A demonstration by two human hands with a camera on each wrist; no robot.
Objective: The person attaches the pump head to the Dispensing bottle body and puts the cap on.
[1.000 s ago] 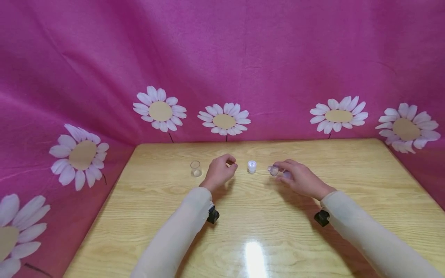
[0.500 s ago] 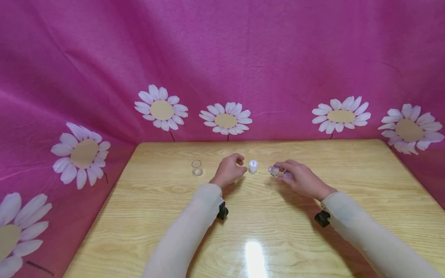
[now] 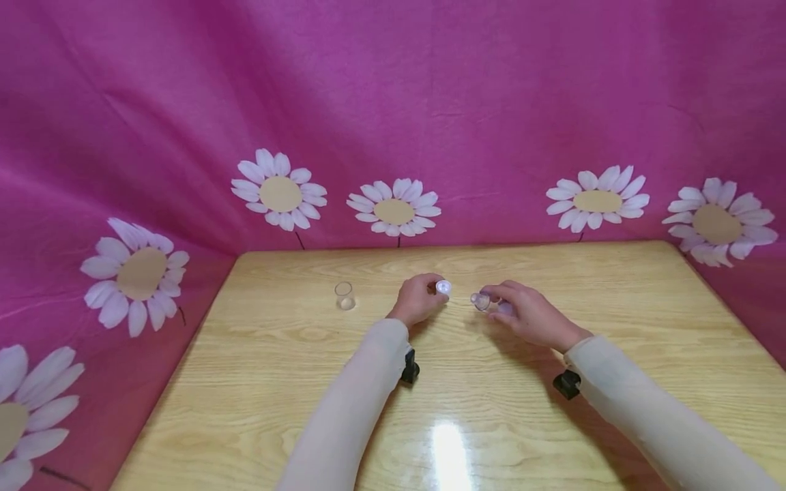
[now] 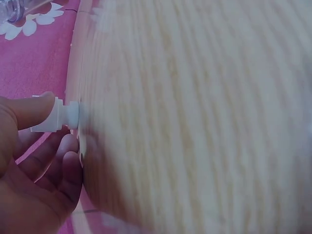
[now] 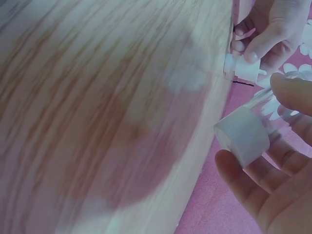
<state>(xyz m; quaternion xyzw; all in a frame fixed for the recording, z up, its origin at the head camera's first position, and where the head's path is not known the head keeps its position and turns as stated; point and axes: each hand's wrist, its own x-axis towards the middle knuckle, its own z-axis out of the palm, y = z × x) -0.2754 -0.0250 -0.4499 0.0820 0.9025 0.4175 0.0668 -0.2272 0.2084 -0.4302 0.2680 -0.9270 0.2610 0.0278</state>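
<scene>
In the head view my left hand (image 3: 419,300) pinches a small white plastic piece (image 3: 443,287) between thumb and fingers. Its stepped, narrower end points down at the table in the left wrist view; whether it touches the wood I cannot tell. My right hand (image 3: 531,314) holds a small clear container (image 3: 479,301) with a narrow, neck-like end, tilted so that this end points left at the white piece. The right wrist view shows a broad white cylindrical end (image 5: 242,136) on that container, with fingers curled around it. A gap separates the two held things.
A clear, open-topped cup (image 3: 345,297) stands upright on the wooden table (image 3: 276,368), left of my left hand. Behind and beside the table hangs a pink cloth (image 3: 491,123) printed with white daisies.
My left hand has moved right, from beside the white piece to a pinch on it. The right hand keeps its place with the clear container.
</scene>
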